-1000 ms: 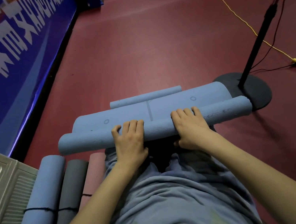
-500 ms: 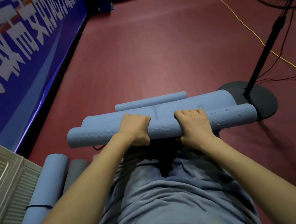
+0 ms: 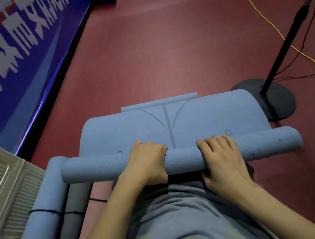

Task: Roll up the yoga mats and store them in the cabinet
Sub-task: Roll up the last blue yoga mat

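Dim indoor light; wide-angle edge distortion; banner [image 3: 9, 49] motion-blurred.

- A blue banner [image 3: 20, 58] along the wall at the left edge of the floor carried large white Chinese characters; they were cut off by the frame and blurred, so none could be read with certainty.
- The blue yoga mat [image 3: 173, 125] bore printed alignment markings only: a straight centre line, two curved lines branching from it, and two small circles near the rolled part. These were no letters or numbers.
- No brand, label or number was legible elsewhere.
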Demonstrator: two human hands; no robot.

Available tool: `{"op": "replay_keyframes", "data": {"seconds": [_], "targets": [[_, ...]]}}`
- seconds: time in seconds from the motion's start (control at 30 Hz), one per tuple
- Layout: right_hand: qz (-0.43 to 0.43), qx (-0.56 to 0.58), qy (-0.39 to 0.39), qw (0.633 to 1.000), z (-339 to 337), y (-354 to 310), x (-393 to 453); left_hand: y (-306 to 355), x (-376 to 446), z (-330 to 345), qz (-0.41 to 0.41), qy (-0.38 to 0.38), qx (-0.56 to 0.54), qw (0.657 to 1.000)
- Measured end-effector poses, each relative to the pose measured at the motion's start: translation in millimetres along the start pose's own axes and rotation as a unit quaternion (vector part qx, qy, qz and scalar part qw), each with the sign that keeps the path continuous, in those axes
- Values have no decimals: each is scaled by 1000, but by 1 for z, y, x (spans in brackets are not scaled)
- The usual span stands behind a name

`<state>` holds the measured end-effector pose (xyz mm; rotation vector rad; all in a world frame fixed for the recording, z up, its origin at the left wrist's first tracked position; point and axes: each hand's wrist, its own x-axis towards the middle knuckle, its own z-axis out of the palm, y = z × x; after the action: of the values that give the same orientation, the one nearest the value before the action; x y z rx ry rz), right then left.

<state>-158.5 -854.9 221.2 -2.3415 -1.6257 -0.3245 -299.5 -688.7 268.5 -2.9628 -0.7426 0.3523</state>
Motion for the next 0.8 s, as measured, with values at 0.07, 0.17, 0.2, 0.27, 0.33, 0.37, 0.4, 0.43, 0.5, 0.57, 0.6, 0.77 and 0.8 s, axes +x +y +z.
{"op": "replay_keyframes", "data": {"seconds": [0.07, 0.17, 0.2, 0.27, 0.33, 0.37, 0.4, 0.43, 0.5, 0.57, 0.6, 0.77, 0.8], "targets": [[-3, -8, 4, 1000, 6, -5, 12, -2, 9, -6, -3, -18, -13, 1000], [4, -42, -1, 999, 13, -11, 27, -5, 16, -9, -3, -33, -20, 999], [0, -52, -8, 999, 13, -11, 31, -6, 17, -9, -5, -35, -21, 999], [-7, -59, -30, 998, 12, -11, 38, -7, 17, -7, -10, -28, -27, 999], [-7, -67, -53, 996, 15, -9, 44, -6, 14, -2, -23, -6, -36, 999], [-9, -71, -70, 995, 14, -9, 46, -5, 12, 2, -32, 16, -39, 999], [-11, -74, -93, 993, 11, -10, 48, -3, 9, 7, -41, 41, -41, 997], [-17, -75, -116, 990, 8, -11, 51, -2, 7, 12, -50, 68, -44, 995], [-21, -67, -184, 980, -2, -12, 59, 0, 3, 23, -60, 120, -50, 990], [-21, -65, -238, 969, -11, -11, 68, 1, 2, 32, -66, 157, -57, 984], [-27, -60, -248, 967, -14, -10, 74, 1, 4, 37, -68, 172, -59, 981], [-28, -30, -370, 928, -23, 0, 104, -1, 14, 42, -50, 220, -55, 973], [-23, -23, -398, 917, -26, 1, 111, -2, 15, 42, -42, 229, -48, 971]]}}
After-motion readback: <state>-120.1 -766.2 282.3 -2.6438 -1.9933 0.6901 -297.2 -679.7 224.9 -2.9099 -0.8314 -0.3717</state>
